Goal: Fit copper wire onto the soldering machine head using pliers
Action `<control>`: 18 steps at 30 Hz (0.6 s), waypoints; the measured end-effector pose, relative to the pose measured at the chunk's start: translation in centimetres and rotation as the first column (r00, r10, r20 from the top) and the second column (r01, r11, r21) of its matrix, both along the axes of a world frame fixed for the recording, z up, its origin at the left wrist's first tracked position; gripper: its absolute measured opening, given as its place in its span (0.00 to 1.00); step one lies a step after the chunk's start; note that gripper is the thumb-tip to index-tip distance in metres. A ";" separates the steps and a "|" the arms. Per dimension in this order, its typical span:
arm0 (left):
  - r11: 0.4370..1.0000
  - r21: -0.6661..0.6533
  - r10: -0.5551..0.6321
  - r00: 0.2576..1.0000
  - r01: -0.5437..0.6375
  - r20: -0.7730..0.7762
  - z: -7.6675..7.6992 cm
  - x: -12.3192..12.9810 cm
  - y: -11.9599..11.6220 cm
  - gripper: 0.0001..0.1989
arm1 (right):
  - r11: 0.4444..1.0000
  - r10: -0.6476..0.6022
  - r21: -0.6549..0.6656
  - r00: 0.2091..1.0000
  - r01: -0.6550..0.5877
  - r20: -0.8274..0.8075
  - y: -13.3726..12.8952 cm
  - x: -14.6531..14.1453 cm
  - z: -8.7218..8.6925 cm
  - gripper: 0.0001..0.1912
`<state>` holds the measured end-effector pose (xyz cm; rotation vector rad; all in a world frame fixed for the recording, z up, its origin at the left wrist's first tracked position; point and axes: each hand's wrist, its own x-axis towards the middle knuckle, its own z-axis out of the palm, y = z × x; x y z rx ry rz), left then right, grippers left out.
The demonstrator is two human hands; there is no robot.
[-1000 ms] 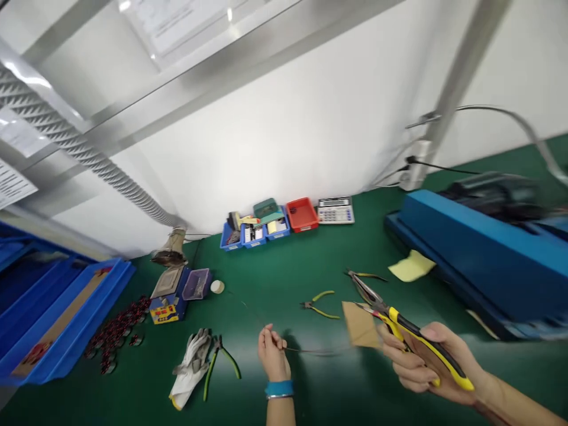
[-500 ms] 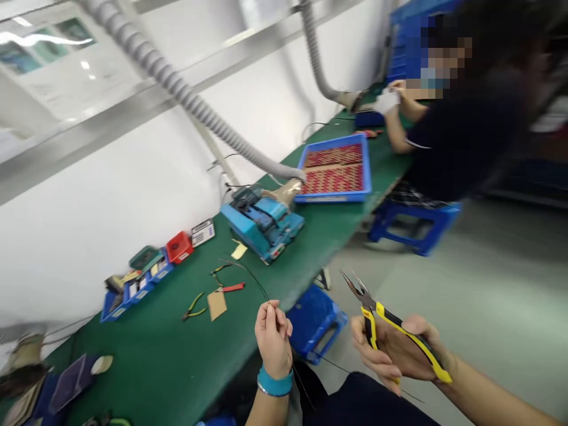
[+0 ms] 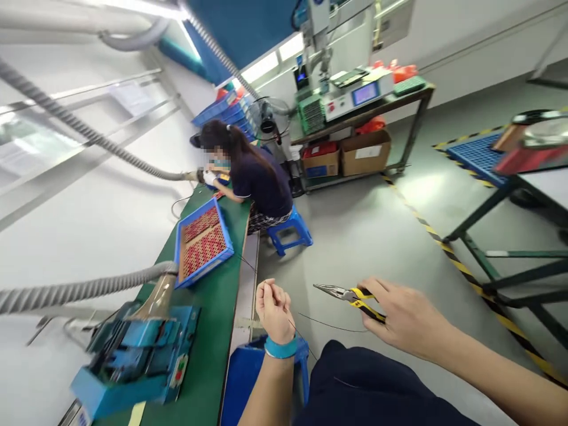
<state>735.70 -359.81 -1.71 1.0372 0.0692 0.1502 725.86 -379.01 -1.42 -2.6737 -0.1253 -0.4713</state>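
Note:
My left hand (image 3: pixel 274 310), wearing a blue wristband (image 3: pixel 281 348), is closed in a pinch on thin dark wire (image 3: pixel 247 262). One stretch of it runs up and left towards the bench, and another hangs past the wrist. In my right hand (image 3: pixel 406 319) are needle-nose pliers (image 3: pixel 339 292) with yellow and black handles. Their jaws look closed and point left at my left hand, a short gap away from it. A thin dark strand (image 3: pixel 331 323) spans part of the space below the pliers and reaches towards my right hand.
On the green bench (image 3: pixel 207 331) at left stand a blue machine (image 3: pixel 146 349) with a suction hose (image 3: pixel 89 291) and a blue tray (image 3: pixel 208 269) of red parts. A co-worker (image 3: pixel 261 177) sits beyond on a blue stool (image 3: pixel 290 232). Another blue stool (image 3: pixel 248 378) is below my left arm.
My view has swung to the right, away from the bench tools. My right hand has turned over, palm now down, and the pliers have gone from spread jaws to closed ones, pointing left.

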 end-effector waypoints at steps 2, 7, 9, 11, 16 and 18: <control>0.999 -0.006 -0.046 0.999 0.046 0.024 -0.3 2.0 -1.7 0.10 | 0.997 -0.073 -0.021 0.996 0.074 0.044 -1.4 0.8 -0.2 0.07; 0.993 -0.022 -0.118 0.988 0.120 0.098 -0.5 8.6 -6.3 0.08 | 0.976 -0.206 -0.059 0.976 0.210 0.075 -4.4 4.8 -0.3 0.06; 0.988 -0.033 -0.146 0.983 0.151 0.109 -0.2 11.6 -8.5 0.08 | 0.962 -0.257 -0.073 0.964 0.263 0.073 -5.6 6.9 -0.2 0.06; 0.983 -0.031 -0.178 0.976 0.184 0.128 0.3 14.6 -10.7 0.08 | 0.948 -0.311 -0.057 0.949 0.314 0.057 -6.8 9.1 0.0 0.07; 0.971 0.001 -0.231 0.941 0.238 0.249 1.7 21.1 -15.7 0.09 | 0.884 -0.415 0.172 0.899 0.434 -0.138 -10.3 13.9 0.9 0.11; 0.971 0.015 -0.232 0.927 0.238 0.295 2.1 23.4 -17.6 0.09 | 0.810 -0.407 0.347 0.879 0.473 -0.247 -12.0 15.1 0.4 0.10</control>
